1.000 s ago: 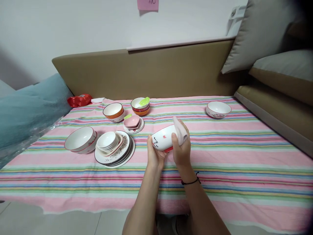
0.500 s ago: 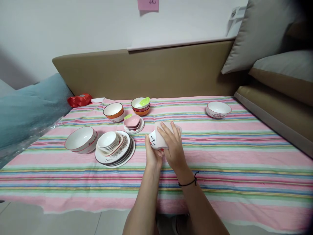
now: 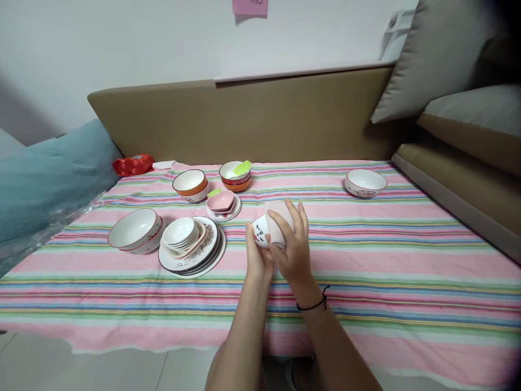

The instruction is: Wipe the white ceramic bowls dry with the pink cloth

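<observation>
A small white bowl (image 3: 260,229) with black characters and a touch of red is held tilted above the cloth. My left hand (image 3: 260,260) is wrapped round its left side and underside, thumb up at the edge. A pale, smooth, sheet-like piece (image 3: 279,212) covers the bowl's right side; whether it is cloth or thin foam I cannot tell. Over this piece my right hand (image 3: 295,250) is curled, fingers bent and pressing it to the bowl. The bowl's inside is hidden from me.
To the left are a large bowl (image 3: 134,231), stacked plates (image 3: 191,262) topped with small bowls (image 3: 179,232), and a pink dish (image 3: 220,201). Farther back stand orange bowls (image 3: 189,184) and a bowl with a green piece (image 3: 242,168). Another bowl (image 3: 365,183) sits at right.
Both hands have shifted slightly right with the bowl. My right fingers have moved round the pale piece and now bend more; its free corner no longer sticks out at the right.
</observation>
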`<move>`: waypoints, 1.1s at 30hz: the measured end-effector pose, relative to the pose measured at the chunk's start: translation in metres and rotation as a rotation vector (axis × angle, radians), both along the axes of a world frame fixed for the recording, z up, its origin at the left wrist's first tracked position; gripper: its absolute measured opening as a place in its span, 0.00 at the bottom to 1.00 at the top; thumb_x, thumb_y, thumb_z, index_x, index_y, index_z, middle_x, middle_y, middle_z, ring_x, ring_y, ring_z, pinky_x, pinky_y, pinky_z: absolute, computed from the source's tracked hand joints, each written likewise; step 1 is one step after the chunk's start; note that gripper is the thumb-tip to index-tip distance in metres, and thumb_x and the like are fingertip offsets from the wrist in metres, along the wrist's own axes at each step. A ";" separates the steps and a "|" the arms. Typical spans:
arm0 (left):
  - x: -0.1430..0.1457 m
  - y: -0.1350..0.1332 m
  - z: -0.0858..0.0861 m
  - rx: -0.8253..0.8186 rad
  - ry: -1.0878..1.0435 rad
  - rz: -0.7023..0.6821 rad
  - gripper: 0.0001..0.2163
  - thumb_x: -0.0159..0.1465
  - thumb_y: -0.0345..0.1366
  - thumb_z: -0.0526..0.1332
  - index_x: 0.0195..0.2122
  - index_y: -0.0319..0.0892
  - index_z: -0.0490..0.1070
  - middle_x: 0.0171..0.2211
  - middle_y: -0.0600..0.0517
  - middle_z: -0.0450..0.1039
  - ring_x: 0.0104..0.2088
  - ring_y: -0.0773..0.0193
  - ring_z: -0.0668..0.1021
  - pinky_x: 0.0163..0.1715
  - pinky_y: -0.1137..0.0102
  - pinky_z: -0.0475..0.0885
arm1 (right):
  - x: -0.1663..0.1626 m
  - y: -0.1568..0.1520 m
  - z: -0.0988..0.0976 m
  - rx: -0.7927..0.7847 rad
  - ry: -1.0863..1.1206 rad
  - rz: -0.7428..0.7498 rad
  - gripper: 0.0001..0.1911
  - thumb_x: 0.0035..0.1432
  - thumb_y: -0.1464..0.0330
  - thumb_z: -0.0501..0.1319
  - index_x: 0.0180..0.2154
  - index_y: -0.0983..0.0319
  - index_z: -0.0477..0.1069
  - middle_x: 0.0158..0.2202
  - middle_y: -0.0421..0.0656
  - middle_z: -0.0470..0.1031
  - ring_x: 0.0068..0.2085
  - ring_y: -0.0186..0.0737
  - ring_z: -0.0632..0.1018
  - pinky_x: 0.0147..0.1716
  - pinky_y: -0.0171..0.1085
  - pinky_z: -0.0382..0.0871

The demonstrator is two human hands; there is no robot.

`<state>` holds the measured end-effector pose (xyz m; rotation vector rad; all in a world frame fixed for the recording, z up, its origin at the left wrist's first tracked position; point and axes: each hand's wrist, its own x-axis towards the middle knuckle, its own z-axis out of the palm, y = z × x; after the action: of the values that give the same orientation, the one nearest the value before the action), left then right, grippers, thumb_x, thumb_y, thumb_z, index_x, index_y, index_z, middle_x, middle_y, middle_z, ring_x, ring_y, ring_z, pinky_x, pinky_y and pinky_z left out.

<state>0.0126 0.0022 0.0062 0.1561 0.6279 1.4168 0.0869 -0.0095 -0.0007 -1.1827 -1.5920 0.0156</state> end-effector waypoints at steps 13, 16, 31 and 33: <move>-0.001 -0.002 0.007 -0.026 0.113 -0.003 0.22 0.65 0.53 0.53 0.46 0.40 0.74 0.44 0.44 0.78 0.42 0.53 0.80 0.40 0.57 0.78 | 0.012 0.019 0.002 -0.348 1.332 0.182 0.29 0.63 0.52 0.47 0.55 0.65 0.69 0.52 0.48 0.75 0.55 0.47 0.75 0.54 0.47 0.70; -0.001 -0.002 0.008 -0.041 0.110 0.005 0.23 0.65 0.54 0.52 0.46 0.41 0.74 0.43 0.45 0.79 0.40 0.53 0.81 0.38 0.57 0.78 | 0.022 0.013 0.005 -0.248 1.229 0.080 0.29 0.64 0.53 0.46 0.57 0.63 0.66 0.55 0.48 0.73 0.58 0.46 0.72 0.58 0.48 0.66; -0.002 -0.002 0.009 0.002 0.103 -0.004 0.23 0.66 0.52 0.52 0.46 0.38 0.75 0.42 0.43 0.79 0.42 0.53 0.81 0.41 0.60 0.77 | 0.005 0.009 -0.001 -0.103 0.635 0.126 0.24 0.65 0.60 0.50 0.60 0.57 0.63 0.65 0.45 0.60 0.66 0.47 0.61 0.64 0.52 0.53; -0.002 -0.003 0.011 0.006 0.109 0.000 0.23 0.66 0.52 0.52 0.46 0.38 0.75 0.42 0.43 0.79 0.43 0.52 0.80 0.43 0.57 0.77 | 0.007 0.012 0.000 -0.216 0.892 0.147 0.27 0.65 0.57 0.50 0.60 0.63 0.64 0.61 0.49 0.66 0.62 0.48 0.67 0.62 0.49 0.59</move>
<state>0.0111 -0.0009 0.0177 0.2387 0.7134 1.4176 0.0943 0.0029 -0.0009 -0.9982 -0.8822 0.7260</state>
